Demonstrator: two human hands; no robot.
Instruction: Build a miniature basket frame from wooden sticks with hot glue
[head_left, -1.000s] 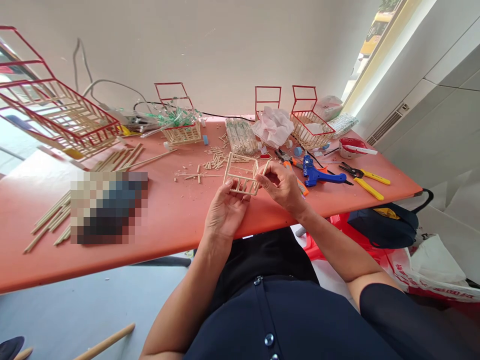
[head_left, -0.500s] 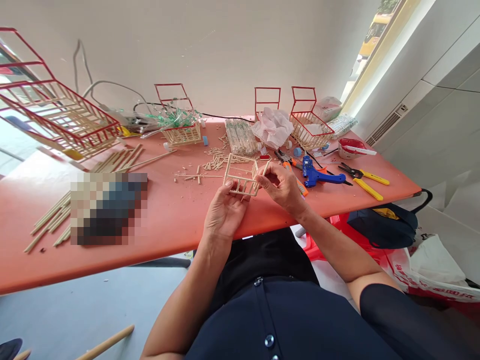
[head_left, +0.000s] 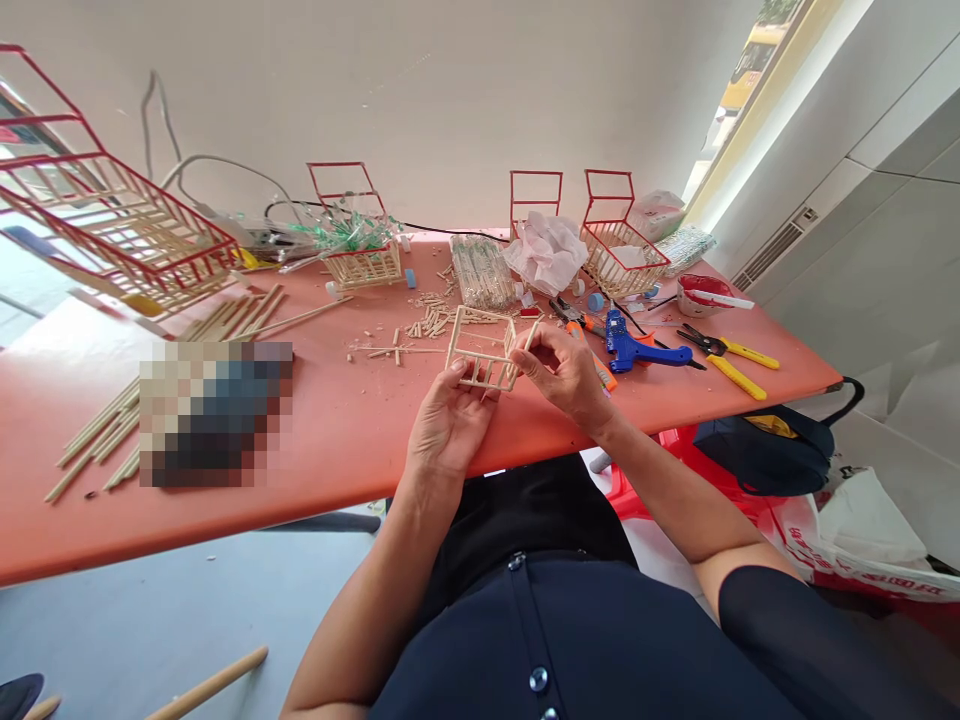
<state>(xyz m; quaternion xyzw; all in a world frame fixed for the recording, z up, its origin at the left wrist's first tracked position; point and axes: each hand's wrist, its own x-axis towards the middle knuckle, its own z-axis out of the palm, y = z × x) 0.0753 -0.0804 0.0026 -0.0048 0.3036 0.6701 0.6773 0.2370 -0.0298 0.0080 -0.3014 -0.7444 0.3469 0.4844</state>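
A small open frame of pale wooden sticks (head_left: 480,352) is held just above the table's front edge. My left hand (head_left: 452,420) grips its lower left side, thumb on top and fingers underneath. At the right side of the frame, my right hand (head_left: 566,375) is closed, thumb and forefinger pinching a short wooden stick (head_left: 534,333) against the frame. My fingertips hide whether the stick is joined to it. Behind the frame lie several cut stick pieces (head_left: 431,325). A blue glue gun (head_left: 637,348) lies to the right of my right hand.
Yellow-handled pliers (head_left: 731,362) and a red-stained bowl (head_left: 701,292) lie on the right. Along the back stand red-trimmed stick baskets (head_left: 364,268), a bundle of sticks (head_left: 481,272) and crumpled white paper (head_left: 546,252). Long sticks (head_left: 101,430) and a blurred-out object (head_left: 217,415) lie left.
My hands and the stick frame stay almost still. The view has shifted very slightly.
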